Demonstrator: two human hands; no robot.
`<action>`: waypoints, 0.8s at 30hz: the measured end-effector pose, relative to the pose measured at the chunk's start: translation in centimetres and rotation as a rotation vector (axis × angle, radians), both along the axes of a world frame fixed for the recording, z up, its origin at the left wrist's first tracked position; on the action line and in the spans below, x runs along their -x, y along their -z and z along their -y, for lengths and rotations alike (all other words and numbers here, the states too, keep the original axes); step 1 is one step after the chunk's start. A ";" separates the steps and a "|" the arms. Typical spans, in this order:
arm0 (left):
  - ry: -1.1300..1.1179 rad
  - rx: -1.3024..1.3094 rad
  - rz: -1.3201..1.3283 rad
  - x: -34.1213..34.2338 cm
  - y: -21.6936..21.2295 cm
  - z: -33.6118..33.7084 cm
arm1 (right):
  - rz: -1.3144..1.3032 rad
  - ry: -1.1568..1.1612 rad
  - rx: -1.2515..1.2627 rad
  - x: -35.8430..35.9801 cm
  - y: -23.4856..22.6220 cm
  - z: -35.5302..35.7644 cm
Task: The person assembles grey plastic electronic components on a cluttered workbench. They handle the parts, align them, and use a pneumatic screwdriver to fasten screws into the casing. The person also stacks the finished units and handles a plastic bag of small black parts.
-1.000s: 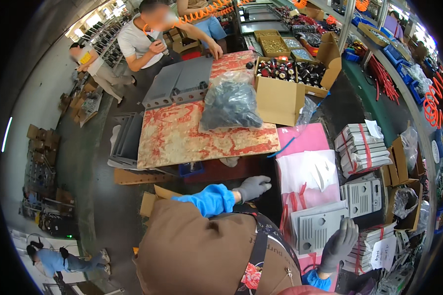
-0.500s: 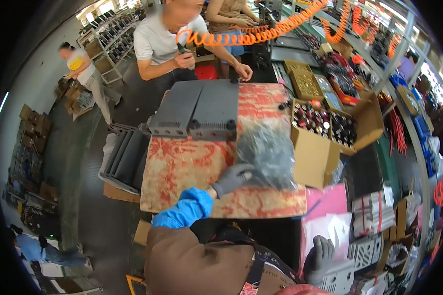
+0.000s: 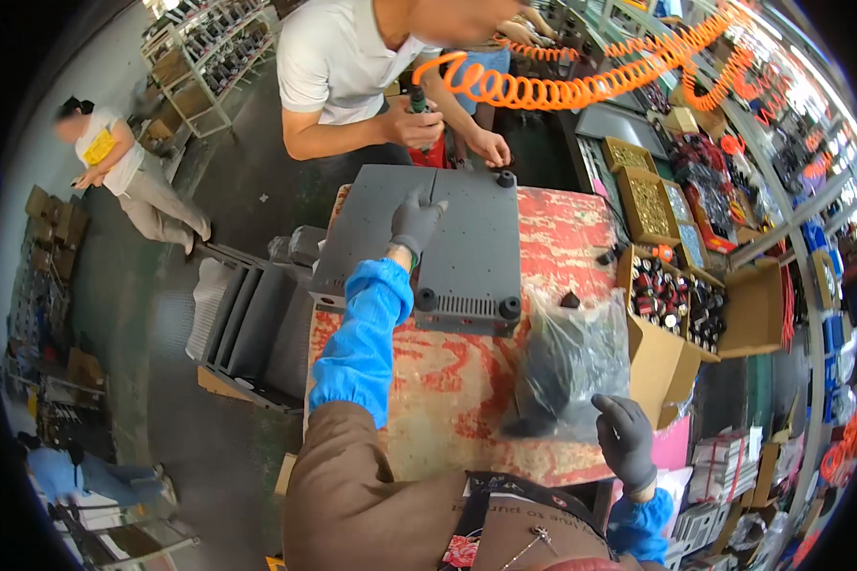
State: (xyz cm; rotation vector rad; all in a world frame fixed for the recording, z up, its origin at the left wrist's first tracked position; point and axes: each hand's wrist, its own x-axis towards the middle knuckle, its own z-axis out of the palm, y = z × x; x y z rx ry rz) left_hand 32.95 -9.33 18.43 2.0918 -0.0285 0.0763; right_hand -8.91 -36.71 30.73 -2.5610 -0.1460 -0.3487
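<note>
Two dark grey metal cases [image 3: 476, 238] lie side by side on the worn red and bare-wood table [image 3: 438, 381]. Round black feet [image 3: 509, 306] stand at corners of the right case. My left hand [image 3: 415, 224], in a grey glove, rests over the cases near the seam between them, fingers apart and nothing visible in it. My right hand [image 3: 627, 443], gloved too, hovers beside a clear plastic bag [image 3: 576, 362] of dark parts, its fingers loosely bent and apart. Across the table, a co-worker's hand [image 3: 411, 124] grips a green-bodied power screwdriver [image 3: 417, 98] on an orange coiled hose [image 3: 562, 90].
An open cardboard box [image 3: 662, 357] of small black and red parts stands right of the bag. Behind it sit trays [image 3: 647, 205] of brass-coloured pieces. Left of the table, a crate holds dark panels [image 3: 257, 314]. Another person [image 3: 129, 162] stands at the far left.
My left hand has gone from the bag's edge forward onto the cases. My right hand has risen toward the bag. The co-worker leans closer with the screwdriver.
</note>
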 end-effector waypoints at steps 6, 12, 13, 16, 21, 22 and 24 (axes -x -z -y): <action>-0.118 0.002 0.258 -12.6 3.6 -1.1 | -0.264 -0.247 -0.490 -15.7 1.3 -0.6; 0.043 0.365 0.439 -15.9 5.6 1.3 | -0.435 -0.297 -0.612 -28.8 2.5 -0.1; 0.083 0.479 0.399 -15.7 6.0 1.8 | -0.375 -0.339 -0.519 -30.6 2.6 0.0; 0.064 0.651 0.348 -12.5 5.0 3.4 | -0.337 -0.344 -0.689 -34.7 2.8 0.0; 0.317 0.674 0.270 -4.8 1.3 3.8 | -0.281 -0.400 -0.874 -39.9 3.4 -1.4; 0.398 0.740 0.153 -3.6 1.5 4.0 | -0.224 -0.452 -0.915 -40.7 3.8 -1.9; 0.557 0.868 -0.078 -1.6 1.7 4.6 | -0.257 -0.479 -1.108 -41.1 3.3 -3.1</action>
